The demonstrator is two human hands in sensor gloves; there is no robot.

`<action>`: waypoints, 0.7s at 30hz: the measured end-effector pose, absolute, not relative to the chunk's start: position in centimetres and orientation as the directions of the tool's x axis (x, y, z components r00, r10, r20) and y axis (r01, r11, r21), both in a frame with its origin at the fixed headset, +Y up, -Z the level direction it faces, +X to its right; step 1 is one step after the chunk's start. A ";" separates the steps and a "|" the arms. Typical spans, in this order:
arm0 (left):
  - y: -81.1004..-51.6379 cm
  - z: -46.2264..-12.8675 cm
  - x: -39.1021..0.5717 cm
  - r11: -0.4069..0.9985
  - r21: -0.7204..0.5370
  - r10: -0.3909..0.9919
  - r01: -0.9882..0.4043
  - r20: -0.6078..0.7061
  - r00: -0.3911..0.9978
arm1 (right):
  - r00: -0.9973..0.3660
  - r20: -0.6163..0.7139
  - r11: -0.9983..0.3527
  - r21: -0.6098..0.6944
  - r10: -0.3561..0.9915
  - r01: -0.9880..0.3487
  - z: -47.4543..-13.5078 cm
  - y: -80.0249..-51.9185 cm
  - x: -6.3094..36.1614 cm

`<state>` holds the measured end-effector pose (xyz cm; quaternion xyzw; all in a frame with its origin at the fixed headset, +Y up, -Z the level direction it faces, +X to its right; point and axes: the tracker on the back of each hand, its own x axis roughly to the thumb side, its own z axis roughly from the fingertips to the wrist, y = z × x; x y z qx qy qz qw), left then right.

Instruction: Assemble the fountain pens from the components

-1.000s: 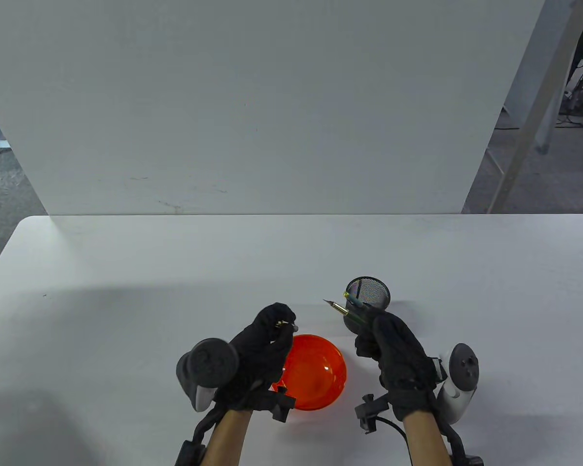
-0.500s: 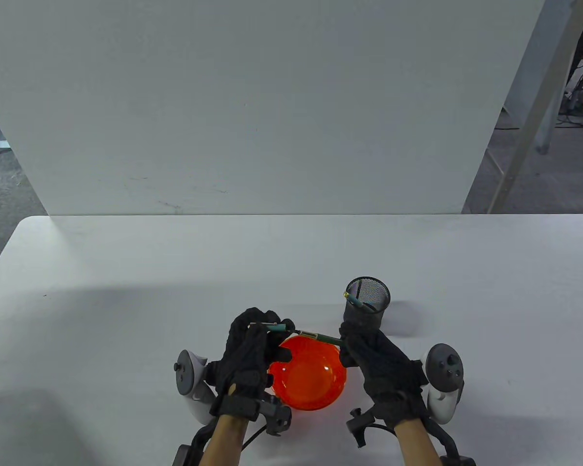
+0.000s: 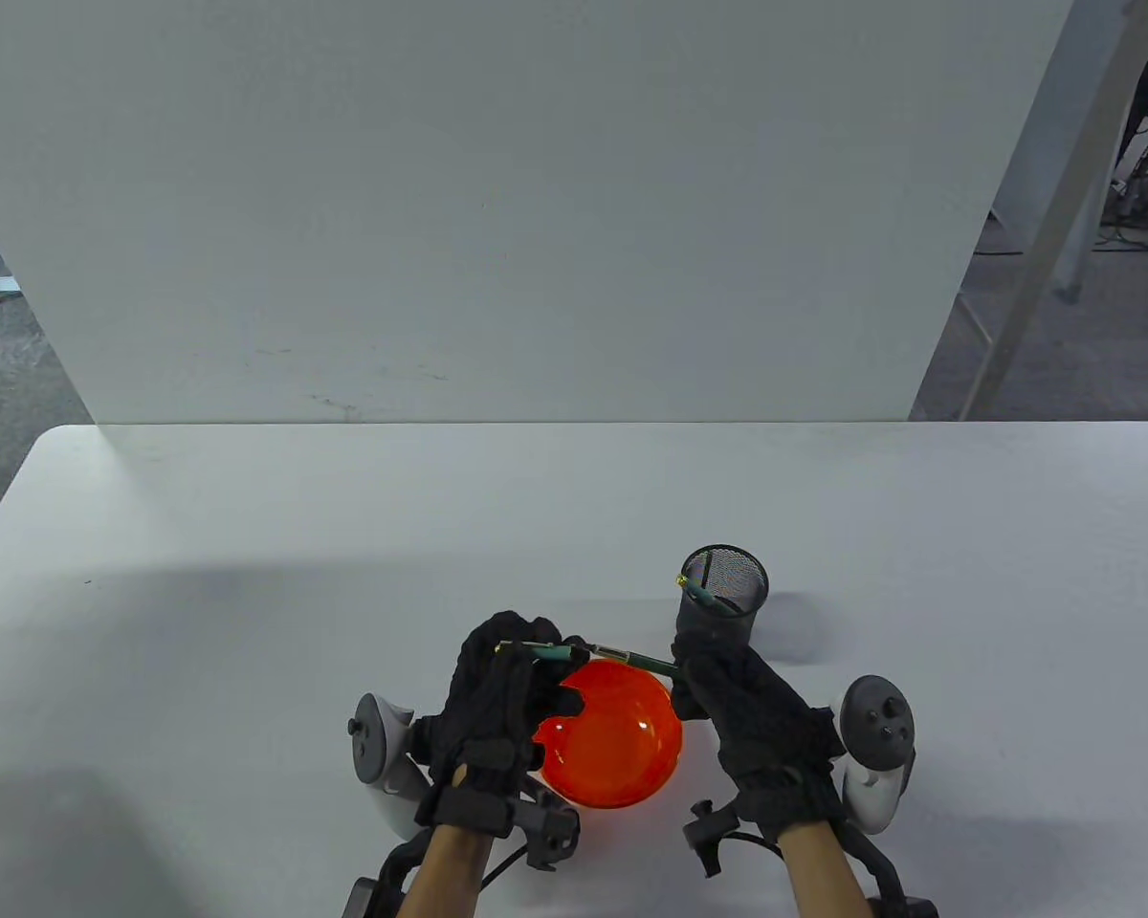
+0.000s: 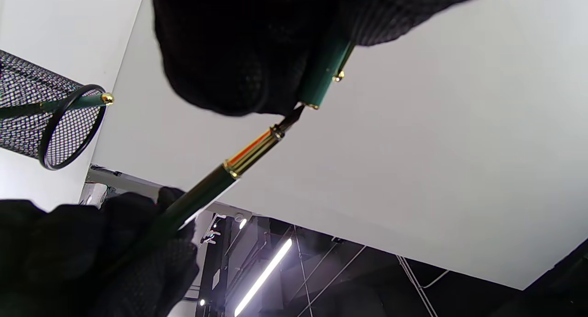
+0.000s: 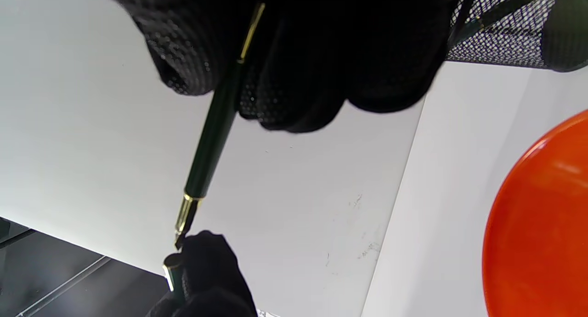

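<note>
My left hand point(image 3: 512, 660) grips a green pen cap point(image 3: 547, 652) with a gold clip, seen close in the left wrist view as the cap point(image 4: 327, 69). My right hand point(image 3: 717, 684) holds a dark green pen body point(image 3: 643, 661) with a gold section. Its nib tip sits right at the cap's mouth, as the pen body point(image 4: 216, 183) shows in the left wrist view and the pen body point(image 5: 212, 133) in the right wrist view. Both are held above the far rim of the orange bowl point(image 3: 622, 755).
A black mesh pen holder point(image 3: 724, 593) stands just behind my right hand, with a finished green pen point(image 3: 696, 589) leaning in it. A white board rises behind the table. The table's front edge is below my wrists.
A second ago the hands were apart, the pen pointing up-left near the holder. They came together over the bowl, and the nib now meets the cap's opening.
</note>
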<state>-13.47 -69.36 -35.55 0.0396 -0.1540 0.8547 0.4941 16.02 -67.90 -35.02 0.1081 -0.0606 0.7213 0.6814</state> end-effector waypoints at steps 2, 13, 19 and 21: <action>-69.4 -35.6 -13.5 -0.459 -0.224 0.835 -0.860 0.221 -0.504 | -0.060 0.242 -0.076 0.057 0.968 -0.995 -35.0 -67.8 16.0; -69.5 -35.6 -13.9 -0.454 -0.207 0.838 -0.867 0.232 -0.494 | -0.073 0.244 -0.090 0.060 0.967 -0.994 -35.0 -67.9 15.9; -69.7 -35.6 -13.7 -0.427 -0.207 0.852 -0.880 0.233 -0.468 | -0.089 0.252 -0.106 0.054 0.964 -0.993 -35.0 -67.9 15.9; -69.8 -35.6 -13.7 -0.410 -0.196 0.860 -0.891 0.243 -0.449 | -0.100 0.256 -0.118 0.055 0.961 -0.992 -35.0 -67.9 15.9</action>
